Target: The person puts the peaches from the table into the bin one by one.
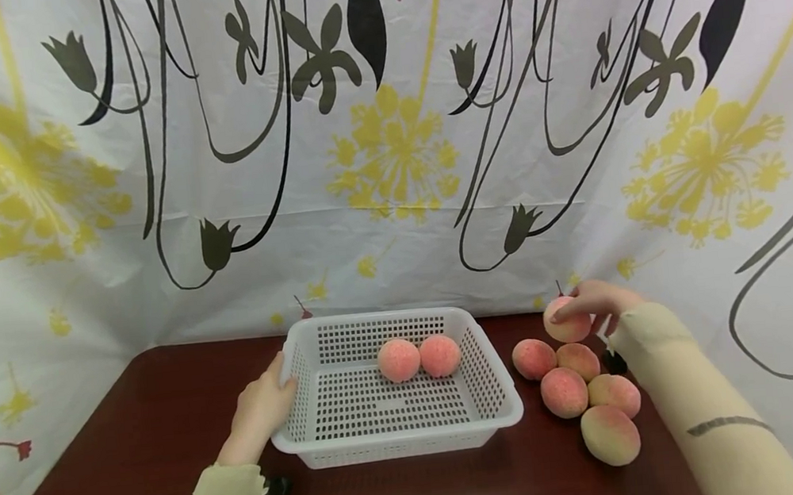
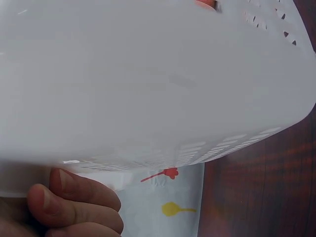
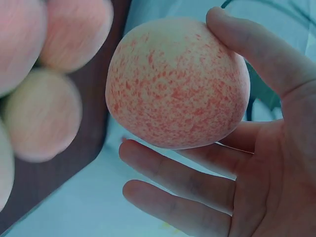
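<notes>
My left hand (image 1: 265, 401) grips the left rim of a white plastic basket (image 1: 401, 445); in the left wrist view its curled fingers (image 2: 81, 205) show below the basket's edge. Two pink peaches, one (image 1: 399, 360) left of the other (image 1: 439, 355), lie side by side inside. At the back right, my right hand (image 1: 601, 301) holds a peach (image 1: 567, 320) above the other peaches. In the right wrist view this speckled peach (image 3: 177, 84) sits between thumb and fingers, with two fingers stretched out below it.
Several peaches lie grouped right of the basket, among them a yellowish one (image 1: 610, 435) at the front and a pink one (image 1: 534, 358) at the back. The dark red table (image 1: 191, 426) ends at a flower-patterned white curtain (image 1: 398, 263) behind the basket.
</notes>
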`<state>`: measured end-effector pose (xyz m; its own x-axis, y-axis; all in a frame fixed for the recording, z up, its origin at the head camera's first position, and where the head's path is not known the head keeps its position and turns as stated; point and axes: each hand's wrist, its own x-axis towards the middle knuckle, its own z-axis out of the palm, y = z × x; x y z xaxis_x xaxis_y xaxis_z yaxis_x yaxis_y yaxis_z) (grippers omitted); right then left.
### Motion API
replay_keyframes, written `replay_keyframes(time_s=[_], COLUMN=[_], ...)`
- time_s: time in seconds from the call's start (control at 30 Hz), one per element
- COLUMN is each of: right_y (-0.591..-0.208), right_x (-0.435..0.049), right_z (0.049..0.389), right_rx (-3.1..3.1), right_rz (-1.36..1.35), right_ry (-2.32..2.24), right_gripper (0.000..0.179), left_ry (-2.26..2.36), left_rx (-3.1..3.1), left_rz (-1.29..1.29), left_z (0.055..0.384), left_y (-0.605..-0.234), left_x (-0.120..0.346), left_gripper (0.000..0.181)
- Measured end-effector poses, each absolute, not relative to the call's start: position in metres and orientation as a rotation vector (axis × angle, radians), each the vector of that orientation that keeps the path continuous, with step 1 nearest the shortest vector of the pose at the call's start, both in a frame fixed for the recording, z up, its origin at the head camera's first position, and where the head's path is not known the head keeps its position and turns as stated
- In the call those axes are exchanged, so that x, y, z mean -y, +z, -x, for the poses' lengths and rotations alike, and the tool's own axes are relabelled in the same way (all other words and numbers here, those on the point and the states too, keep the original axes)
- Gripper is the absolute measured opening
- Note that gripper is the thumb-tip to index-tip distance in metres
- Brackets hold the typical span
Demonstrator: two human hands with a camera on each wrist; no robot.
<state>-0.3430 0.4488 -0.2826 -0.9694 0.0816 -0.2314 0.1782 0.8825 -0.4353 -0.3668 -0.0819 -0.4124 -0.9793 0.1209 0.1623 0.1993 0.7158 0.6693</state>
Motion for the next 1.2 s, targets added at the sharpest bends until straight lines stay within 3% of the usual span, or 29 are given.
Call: replay_keyframes(time_s=[0.2,0.4,0.63,1.2], right_y=[-0.269,-0.256,-0.250,-0.301], right_x=[-0.408,-0.365,-0.311,-0.181], right_z=[0.367,0.382,0.404,0.436], right_rx=[-2.851,-2.897,-2.852,-2.787], right_rz=[-0.090,0.040,0.177,0.523], right_ry=[-0.704,-0.686,-0.667,-0.658], right_gripper=[0.050,0.044,0.063,0.069], left_ry=[-1.127,-1.131,-1.135,-1.175], left_rx=[2.789,2.777,2.765,2.731], left_rz=[0.260,0.260,0.226,0.180], left_z=[0.368,0.372,0.374,0.363], left_y=[-0.411,-0.410,-0.409,-0.416], left_x=[0.085,0.083,0.084,0.080], left_gripper=[0.062,0.062,0.062,0.060])
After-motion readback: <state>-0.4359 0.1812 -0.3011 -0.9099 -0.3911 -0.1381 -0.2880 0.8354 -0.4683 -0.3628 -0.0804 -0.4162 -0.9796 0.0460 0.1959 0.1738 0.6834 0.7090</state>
